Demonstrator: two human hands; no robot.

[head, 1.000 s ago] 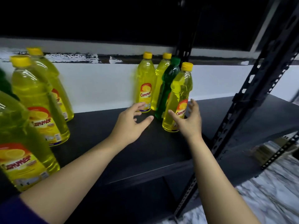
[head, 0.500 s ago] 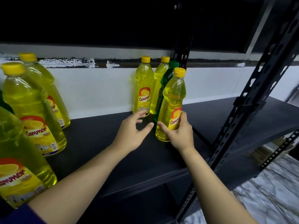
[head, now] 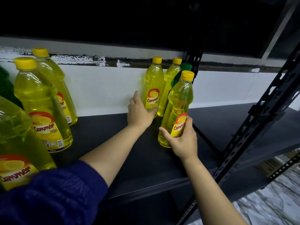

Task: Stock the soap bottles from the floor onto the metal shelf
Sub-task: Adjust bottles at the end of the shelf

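On the black metal shelf (head: 113, 143) stands a group of slim soap bottles. My right hand (head: 183, 140) grips the front yellow bottle (head: 180, 101) low on its label; it leans slightly left. My left hand (head: 139, 111) holds the base of the rear yellow bottle (head: 153, 88) against the white wall. Behind these stand another yellow bottle (head: 172, 78) and a green bottle (head: 182, 70), mostly hidden.
Three large yellow bottles (head: 42, 104) and a dark green one (head: 6, 88) crowd the shelf's left end. A black perforated upright (head: 259, 120) crosses the right side. Marble floor (head: 276, 200) shows below right. Bare shelf lies between the two bottle groups.
My left hand has reached forward from the shelf surface and now holds the rear yellow bottle. My right hand keeps its grip on the front bottle, which stays about where it was.
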